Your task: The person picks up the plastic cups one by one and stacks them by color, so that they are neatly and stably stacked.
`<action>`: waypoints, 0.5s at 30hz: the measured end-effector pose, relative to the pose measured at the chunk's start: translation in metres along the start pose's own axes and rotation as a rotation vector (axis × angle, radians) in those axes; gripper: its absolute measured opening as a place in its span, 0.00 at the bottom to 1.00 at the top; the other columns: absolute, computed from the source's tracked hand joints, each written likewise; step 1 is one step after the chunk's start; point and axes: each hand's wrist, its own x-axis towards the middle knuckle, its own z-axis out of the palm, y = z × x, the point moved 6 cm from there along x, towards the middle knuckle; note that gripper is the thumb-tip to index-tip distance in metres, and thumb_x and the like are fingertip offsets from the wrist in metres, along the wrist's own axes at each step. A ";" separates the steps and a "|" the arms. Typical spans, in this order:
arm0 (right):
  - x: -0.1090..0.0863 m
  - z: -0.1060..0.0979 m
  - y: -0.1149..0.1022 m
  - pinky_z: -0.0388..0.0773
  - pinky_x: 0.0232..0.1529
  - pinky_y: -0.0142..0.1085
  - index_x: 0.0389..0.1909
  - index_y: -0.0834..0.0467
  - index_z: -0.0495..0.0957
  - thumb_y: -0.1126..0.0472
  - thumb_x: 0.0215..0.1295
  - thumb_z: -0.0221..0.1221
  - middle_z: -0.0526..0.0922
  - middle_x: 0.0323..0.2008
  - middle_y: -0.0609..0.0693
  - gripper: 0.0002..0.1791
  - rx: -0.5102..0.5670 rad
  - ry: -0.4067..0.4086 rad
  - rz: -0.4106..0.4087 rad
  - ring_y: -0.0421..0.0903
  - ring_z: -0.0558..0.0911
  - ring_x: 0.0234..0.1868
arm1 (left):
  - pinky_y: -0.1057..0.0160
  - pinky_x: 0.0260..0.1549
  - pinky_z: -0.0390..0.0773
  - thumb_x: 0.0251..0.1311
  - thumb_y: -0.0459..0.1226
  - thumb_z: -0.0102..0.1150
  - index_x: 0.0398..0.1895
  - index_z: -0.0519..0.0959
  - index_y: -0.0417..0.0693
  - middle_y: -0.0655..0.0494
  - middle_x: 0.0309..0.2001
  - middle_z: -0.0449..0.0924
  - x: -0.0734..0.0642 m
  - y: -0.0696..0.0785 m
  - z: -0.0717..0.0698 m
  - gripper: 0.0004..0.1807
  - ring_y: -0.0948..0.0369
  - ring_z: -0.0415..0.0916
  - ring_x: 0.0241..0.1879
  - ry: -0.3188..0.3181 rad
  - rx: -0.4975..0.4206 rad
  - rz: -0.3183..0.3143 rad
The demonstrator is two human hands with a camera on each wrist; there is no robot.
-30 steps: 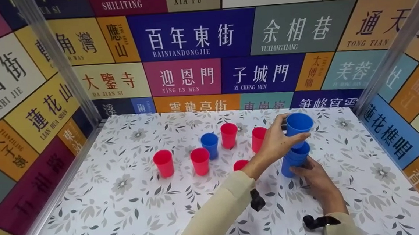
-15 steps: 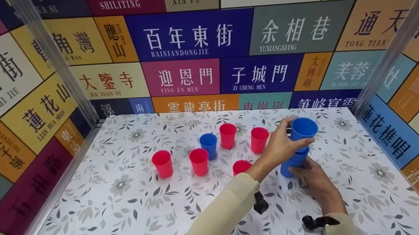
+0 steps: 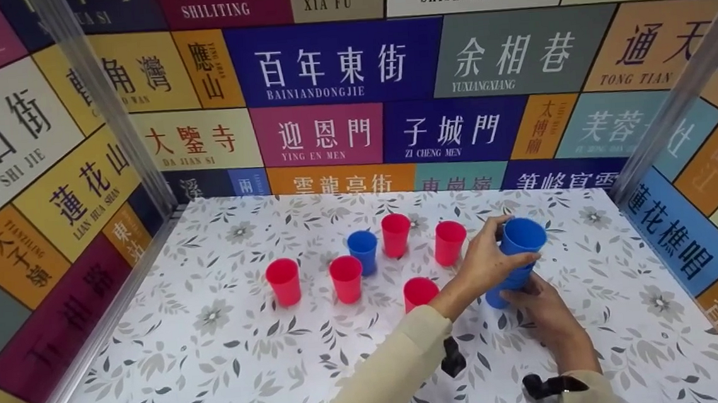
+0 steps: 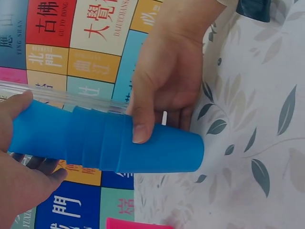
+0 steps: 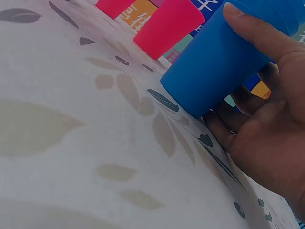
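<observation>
My left hand (image 3: 487,261) grips a blue cup (image 3: 524,238), thumb on its near side and fingers behind. That cup's lower part sits inside the top of a stack of nested blue cups (image 4: 159,149), whose stepped rims show in the left wrist view. Lower down, my right hand (image 3: 550,318) holds the bottom cup (image 5: 214,64) of the stack, its thumb across the wall and its fingers curled round the back. The stack stands upright, its base down at the patterned tabletop. In the head view the left hand partly hides the stack.
Left of the hands stand several upright red cups, the nearest red cup (image 3: 421,293) partly behind the left forearm. A lone blue cup (image 3: 362,252) stands among them. Panels with printed lettering (image 3: 333,64) wall in the floral tabletop (image 3: 219,369) at the back and sides.
The left hand has lowered its blue cup from above the stack into the stack's top. The right hand keeps its hold in nearly the same place.
</observation>
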 end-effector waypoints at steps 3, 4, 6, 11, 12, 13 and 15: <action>0.000 -0.001 0.002 0.42 0.81 0.54 0.80 0.58 0.43 0.59 0.66 0.64 0.49 0.80 0.59 0.49 0.006 0.000 0.002 0.57 0.49 0.81 | 0.63 0.60 0.78 0.54 0.46 0.75 0.69 0.67 0.61 0.60 0.61 0.78 0.000 -0.003 0.001 0.40 0.64 0.76 0.61 0.004 0.015 0.030; 0.000 -0.001 0.002 0.42 0.81 0.54 0.80 0.58 0.43 0.59 0.66 0.64 0.49 0.80 0.59 0.50 0.004 -0.001 0.004 0.57 0.49 0.81 | 0.64 0.60 0.78 0.54 0.45 0.75 0.69 0.66 0.60 0.60 0.61 0.78 0.000 -0.003 0.001 0.40 0.64 0.76 0.62 0.002 0.017 0.041; -0.001 -0.001 0.002 0.42 0.80 0.55 0.80 0.58 0.43 0.59 0.66 0.64 0.48 0.80 0.59 0.50 0.003 -0.001 0.004 0.58 0.48 0.81 | 0.65 0.60 0.78 0.54 0.45 0.75 0.70 0.66 0.61 0.60 0.61 0.78 -0.001 -0.003 0.002 0.40 0.64 0.75 0.62 -0.007 0.018 0.052; 0.000 0.000 0.001 0.42 0.80 0.55 0.80 0.57 0.45 0.59 0.65 0.65 0.50 0.80 0.60 0.49 0.001 0.002 0.004 0.58 0.51 0.80 | 0.64 0.61 0.77 0.54 0.46 0.74 0.71 0.66 0.63 0.61 0.63 0.77 -0.003 0.000 -0.004 0.41 0.64 0.74 0.64 -0.008 0.027 0.072; 0.000 0.000 0.001 0.42 0.81 0.54 0.80 0.57 0.46 0.60 0.65 0.65 0.51 0.80 0.60 0.49 0.004 0.004 0.003 0.57 0.52 0.80 | 0.63 0.61 0.77 0.54 0.46 0.74 0.71 0.66 0.63 0.61 0.63 0.77 -0.003 0.001 -0.005 0.41 0.64 0.73 0.64 -0.004 0.033 0.080; 0.000 0.000 0.002 0.43 0.81 0.53 0.79 0.58 0.46 0.60 0.65 0.65 0.52 0.79 0.60 0.48 0.008 0.007 0.000 0.57 0.53 0.79 | 0.63 0.61 0.77 0.54 0.46 0.74 0.71 0.66 0.62 0.61 0.63 0.77 -0.004 0.002 -0.006 0.41 0.63 0.73 0.65 -0.001 0.033 0.090; 0.000 0.000 0.002 0.44 0.81 0.52 0.79 0.58 0.47 0.60 0.65 0.65 0.53 0.79 0.60 0.48 0.006 0.010 -0.003 0.56 0.54 0.79 | 0.63 0.62 0.76 0.55 0.46 0.74 0.72 0.66 0.62 0.60 0.64 0.77 -0.005 0.003 -0.010 0.40 0.63 0.73 0.65 -0.001 0.034 0.102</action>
